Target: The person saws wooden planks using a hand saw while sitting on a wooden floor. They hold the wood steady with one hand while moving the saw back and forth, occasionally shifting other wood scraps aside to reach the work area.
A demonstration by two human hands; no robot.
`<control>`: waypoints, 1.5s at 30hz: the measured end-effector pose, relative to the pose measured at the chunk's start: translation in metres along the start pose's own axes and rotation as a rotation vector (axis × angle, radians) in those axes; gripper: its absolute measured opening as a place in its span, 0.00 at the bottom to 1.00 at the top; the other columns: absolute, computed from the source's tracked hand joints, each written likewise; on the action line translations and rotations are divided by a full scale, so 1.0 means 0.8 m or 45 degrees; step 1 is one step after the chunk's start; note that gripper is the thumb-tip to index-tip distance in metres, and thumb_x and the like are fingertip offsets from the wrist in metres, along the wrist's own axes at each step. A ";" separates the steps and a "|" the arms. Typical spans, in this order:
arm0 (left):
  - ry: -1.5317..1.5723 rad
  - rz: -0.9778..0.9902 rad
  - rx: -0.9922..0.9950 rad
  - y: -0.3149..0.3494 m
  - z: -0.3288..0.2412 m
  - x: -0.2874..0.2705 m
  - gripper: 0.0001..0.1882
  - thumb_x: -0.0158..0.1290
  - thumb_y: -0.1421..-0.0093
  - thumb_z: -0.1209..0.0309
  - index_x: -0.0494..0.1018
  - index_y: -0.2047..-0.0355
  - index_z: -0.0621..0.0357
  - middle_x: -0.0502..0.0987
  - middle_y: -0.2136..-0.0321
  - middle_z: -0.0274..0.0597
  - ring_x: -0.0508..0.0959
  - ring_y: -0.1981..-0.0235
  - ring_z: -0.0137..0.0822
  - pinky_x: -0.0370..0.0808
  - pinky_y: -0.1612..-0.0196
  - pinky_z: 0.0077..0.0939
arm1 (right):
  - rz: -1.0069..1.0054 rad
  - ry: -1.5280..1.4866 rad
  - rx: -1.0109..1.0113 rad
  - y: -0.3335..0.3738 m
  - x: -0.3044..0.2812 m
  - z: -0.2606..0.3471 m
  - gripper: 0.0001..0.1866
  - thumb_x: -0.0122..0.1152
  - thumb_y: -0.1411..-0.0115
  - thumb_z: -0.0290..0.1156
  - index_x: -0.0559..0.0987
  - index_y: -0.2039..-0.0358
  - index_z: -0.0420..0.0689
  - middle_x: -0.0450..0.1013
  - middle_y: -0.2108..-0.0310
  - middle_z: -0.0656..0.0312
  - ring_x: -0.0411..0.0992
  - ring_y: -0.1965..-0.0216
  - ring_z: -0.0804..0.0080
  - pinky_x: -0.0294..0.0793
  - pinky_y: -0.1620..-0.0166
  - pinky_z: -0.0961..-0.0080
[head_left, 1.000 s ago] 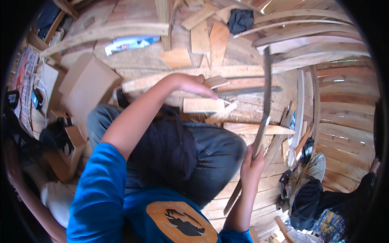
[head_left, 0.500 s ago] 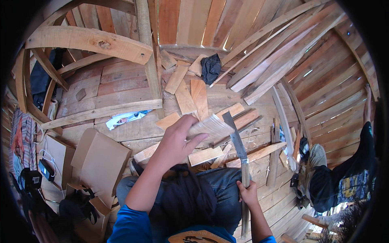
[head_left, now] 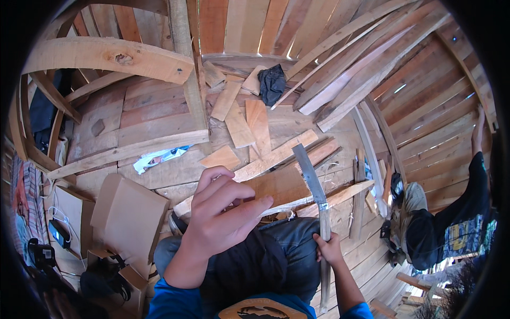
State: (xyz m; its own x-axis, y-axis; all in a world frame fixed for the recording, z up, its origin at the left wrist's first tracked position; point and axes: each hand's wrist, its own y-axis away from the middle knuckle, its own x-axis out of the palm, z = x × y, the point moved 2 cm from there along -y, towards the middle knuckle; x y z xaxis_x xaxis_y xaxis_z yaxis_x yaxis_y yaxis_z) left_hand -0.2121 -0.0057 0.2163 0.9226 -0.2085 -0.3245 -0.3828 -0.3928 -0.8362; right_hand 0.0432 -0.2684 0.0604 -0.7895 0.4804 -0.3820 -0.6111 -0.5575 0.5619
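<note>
My left hand [head_left: 226,210] is closed around the end of a short wooden board [head_left: 280,184], its thumb along the near edge. The board is raised above my lap, its brown face showing and its lower edge pale and rough. In my right hand [head_left: 328,248] is the long handle of a hand saw [head_left: 309,173], gripped beside my right knee. The saw's toothed blade points up and away, teeth toward the left. Its blade is beside the board's right end; whether they touch I cannot tell.
Several offcuts [head_left: 240,130] and a black plastic bag [head_left: 272,85] lie ahead on the plank floor. Long boards [head_left: 366,69] lean at the right. An open cardboard box [head_left: 127,212] stands left, below a timber frame [head_left: 127,146]. Another person [head_left: 451,228] is at far right.
The board has turned in my left hand, its brown face now showing instead of the pale streaked side. My left hand has come slightly lower and nearer. The saw has barely moved.
</note>
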 end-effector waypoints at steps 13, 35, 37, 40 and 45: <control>0.056 0.048 0.004 0.005 -0.015 -0.003 0.11 0.66 0.54 0.65 0.81 0.71 0.53 0.70 0.81 0.33 0.70 0.79 0.30 0.69 0.58 0.43 | 0.010 -0.115 0.024 -0.003 -0.010 -0.013 0.17 0.62 0.39 0.34 0.68 0.78 0.39 0.65 0.91 0.61 0.65 0.92 0.75 0.68 0.90 0.75; -0.039 -0.160 -0.222 0.021 -0.070 -0.025 0.17 0.66 0.59 0.78 0.76 0.70 0.46 0.66 0.76 0.30 0.68 0.80 0.29 0.61 0.51 0.47 | -0.002 -0.143 0.025 -0.004 -0.010 -0.009 0.16 0.62 0.40 0.34 0.68 0.76 0.37 0.65 0.90 0.61 0.65 0.92 0.74 0.68 0.90 0.74; -0.059 -0.198 -0.221 0.020 -0.071 -0.024 0.16 0.66 0.58 0.78 0.75 0.70 0.46 0.66 0.76 0.31 0.67 0.80 0.29 0.61 0.51 0.47 | 0.014 -0.144 0.022 -0.003 -0.011 -0.010 0.16 0.62 0.40 0.34 0.68 0.76 0.37 0.65 0.90 0.61 0.65 0.92 0.74 0.68 0.90 0.74; -0.147 -0.188 -0.176 0.021 -0.071 -0.023 0.17 0.67 0.50 0.65 0.68 0.69 0.51 0.64 0.77 0.33 0.66 0.78 0.29 0.63 0.48 0.46 | 0.025 -0.151 0.028 -0.006 -0.011 -0.009 0.16 0.62 0.40 0.33 0.68 0.76 0.37 0.65 0.91 0.61 0.64 0.93 0.74 0.68 0.90 0.74; -0.084 -0.294 -0.190 0.023 -0.067 -0.022 0.14 0.66 0.52 0.71 0.71 0.69 0.48 0.64 0.77 0.31 0.65 0.80 0.27 0.61 0.50 0.45 | 0.020 -0.130 0.033 -0.005 -0.011 -0.006 0.16 0.61 0.39 0.33 0.69 0.77 0.37 0.65 0.91 0.61 0.65 0.93 0.74 0.68 0.90 0.74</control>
State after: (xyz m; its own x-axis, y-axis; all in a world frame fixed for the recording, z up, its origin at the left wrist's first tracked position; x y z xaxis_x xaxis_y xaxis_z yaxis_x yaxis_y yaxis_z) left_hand -0.2384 -0.0571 0.2300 0.9854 -0.0416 -0.1649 -0.1603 -0.5514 -0.8187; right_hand 0.0522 -0.2737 0.0585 -0.7882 0.5390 -0.2971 -0.5961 -0.5484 0.5864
